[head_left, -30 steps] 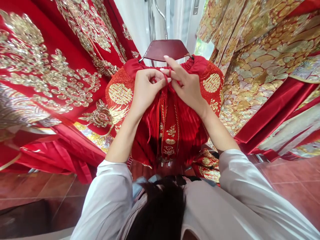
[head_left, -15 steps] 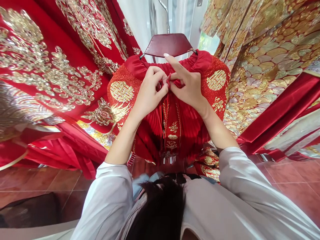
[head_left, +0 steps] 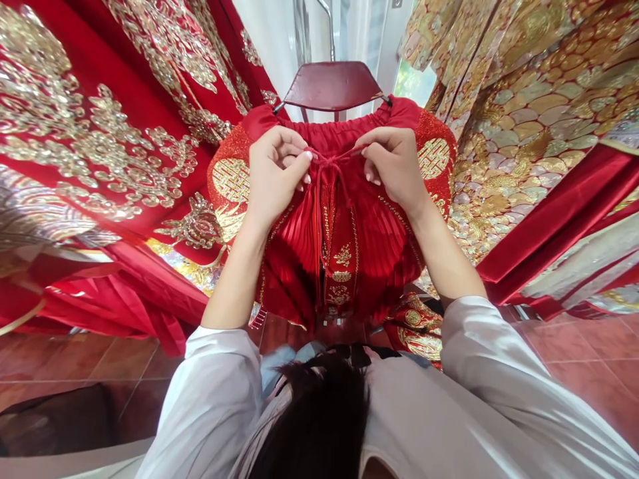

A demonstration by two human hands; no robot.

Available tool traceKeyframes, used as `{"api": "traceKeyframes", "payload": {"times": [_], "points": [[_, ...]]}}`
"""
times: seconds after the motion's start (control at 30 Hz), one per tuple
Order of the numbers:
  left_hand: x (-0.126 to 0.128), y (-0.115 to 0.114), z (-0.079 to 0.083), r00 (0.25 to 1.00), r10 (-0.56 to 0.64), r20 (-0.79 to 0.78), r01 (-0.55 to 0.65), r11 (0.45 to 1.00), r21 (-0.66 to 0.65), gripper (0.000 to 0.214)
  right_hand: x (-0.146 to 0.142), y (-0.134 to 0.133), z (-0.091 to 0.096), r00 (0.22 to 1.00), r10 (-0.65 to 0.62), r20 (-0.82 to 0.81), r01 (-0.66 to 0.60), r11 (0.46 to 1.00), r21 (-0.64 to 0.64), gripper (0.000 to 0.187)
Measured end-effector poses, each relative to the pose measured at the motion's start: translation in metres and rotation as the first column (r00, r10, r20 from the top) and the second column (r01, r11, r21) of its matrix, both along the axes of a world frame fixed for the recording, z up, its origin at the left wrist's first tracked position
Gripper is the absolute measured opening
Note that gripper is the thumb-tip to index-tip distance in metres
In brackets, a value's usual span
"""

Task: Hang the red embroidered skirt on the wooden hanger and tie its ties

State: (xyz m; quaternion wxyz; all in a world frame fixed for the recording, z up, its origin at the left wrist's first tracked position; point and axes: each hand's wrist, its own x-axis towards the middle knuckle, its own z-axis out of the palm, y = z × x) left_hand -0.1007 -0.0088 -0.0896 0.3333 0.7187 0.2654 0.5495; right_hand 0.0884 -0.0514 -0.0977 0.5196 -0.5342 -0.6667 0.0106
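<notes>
Between the two hands runs a thin red cord [head_left: 332,157], lying left to right. Left hand [head_left: 272,174] and right hand [head_left: 394,163] each pinch one end tightly, equally near the knot.

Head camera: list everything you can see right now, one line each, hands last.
skirt: one, red, pleated, gold embroidery, hanging at centre from the hanger.
drawstring: one, thin, red, stretched across the skirt's waist between both hands.
hanger: one, dark red-brown, top centre, metal hook above.
embroidered robe: one, red with gold and silver thread, hanging on the left.
scale-pattern garment: one, gold with red trim, hanging on the right.
floor tiles: reddish-brown, at bottom left and right.
sleeves: two, white, bottom.
left hand: pinching the drawstring's left end.
right hand: pinching the drawstring's right end.
</notes>
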Motion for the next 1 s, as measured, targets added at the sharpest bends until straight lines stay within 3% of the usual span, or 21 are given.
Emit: {"api": "traceKeyframes", "payload": {"times": [0.1,0.2,0.3,0.4,0.5,0.57,0.63,0.73,0.77,0.83,0.9,0.93,1.0], "points": [[0.001,0.005,0.002,0.991,-0.119,0.053,0.120,0.993,-0.011,0.022,0.004,0.000,0.003,0.981,0.134,-0.139,-0.141,0.989,-0.041,0.018],[0.000,0.010,0.001,0.969,-0.224,0.102,0.223,0.974,0.026,0.025,0.007,-0.007,0.013,0.967,0.208,-0.151,-0.207,0.978,0.021,0.009],[-0.001,0.011,-0.001,0.966,-0.240,0.095,0.241,0.971,0.010,0.023,0.007,-0.014,0.021,0.945,0.287,-0.155,-0.275,0.957,0.094,0.008],[-0.001,0.013,-0.002,0.976,-0.214,0.042,0.215,0.976,-0.024,0.022,0.006,-0.014,0.022,0.873,0.398,-0.283,-0.376,0.917,0.131,0.021],[-0.004,0.016,-0.001,0.968,-0.250,-0.008,0.250,0.968,-0.026,0.018,0.011,-0.006,0.017,0.841,0.407,-0.358,-0.392,0.913,0.118,0.039],[-0.007,0.018,0.001,0.958,-0.282,-0.055,0.282,0.959,0.000,0.019,0.018,0.001,0.012,0.858,0.380,-0.346,-0.372,0.924,0.092,0.043],[-0.011,0.017,0.003,0.962,-0.236,-0.138,0.248,0.966,0.073,0.024,0.024,0.004,0.009,0.877,0.361,-0.316,-0.356,0.931,0.077,0.044],[-0.018,0.010,0.010,0.969,-0.008,-0.247,0.080,0.956,0.283,0.029,0.030,0.000,0.009,0.932,0.285,-0.224,-0.272,0.958,0.088,0.040],[-0.021,0.008,0.015,0.962,0.102,-0.252,0.002,0.925,0.381,0.028,0.032,-0.004,0.011,0.955,0.234,-0.182,-0.214,0.969,0.124,0.038],[-0.030,0.007,0.030,0.924,0.315,-0.217,-0.142,0.809,0.571,0.024,0.034,-0.013,0.014,0.991,0.106,-0.084,-0.083,0.968,0.238,0.036],[-0.041,0.014,0.047,0.876,0.433,-0.211,-0.192,0.715,0.673,0.024,0.039,-0.022,0.016,0.998,-0.062,0.024,0.050,0.940,0.337,0.037],[-0.045,0.020,0.055,0.862,0.432,-0.264,-0.160,0.726,0.669,0.026,0.043,-0.025,0.015,0.986,-0.151,0.074,0.114,0.925,0.362,0.037],[-0.053,0.032,0.068,0.818,0.325,-0.474,-0.017,0.838,0.545,0.026,0.052,-0.027,0.011,0.942,-0.300,0.148,0.229,0.901,0.368,0.039]]}}
